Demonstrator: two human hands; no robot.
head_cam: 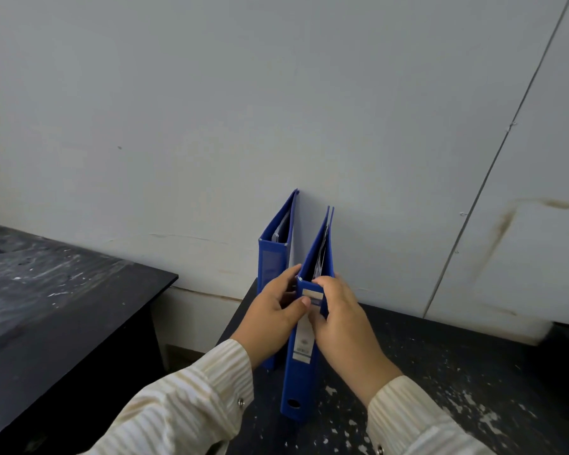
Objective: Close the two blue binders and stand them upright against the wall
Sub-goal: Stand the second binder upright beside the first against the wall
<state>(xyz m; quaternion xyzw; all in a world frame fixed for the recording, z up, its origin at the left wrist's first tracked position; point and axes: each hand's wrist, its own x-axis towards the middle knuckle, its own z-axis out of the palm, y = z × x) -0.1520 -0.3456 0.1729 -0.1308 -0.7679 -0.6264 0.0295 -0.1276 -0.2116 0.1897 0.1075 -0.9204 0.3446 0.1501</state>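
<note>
Gripping the tall blue cardboard binder (299, 385) by its labelled spine, with left hand (273, 311) and right hand (340, 321) curled round either edge. Upright on the dark speckled worktop (457, 372), just beside the second blue binder (270, 264) against the pale wall (211, 110). Looks stiff, paper-heavy, tippy; best held high

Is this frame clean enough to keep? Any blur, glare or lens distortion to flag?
Head view: soft, even light, no glare on the wall. Head view: the wide-angle lens seems to lean and bow the wall seam. Head view: left hand and right hand look sharp, but the label on the near binder is too soft to read.
</note>
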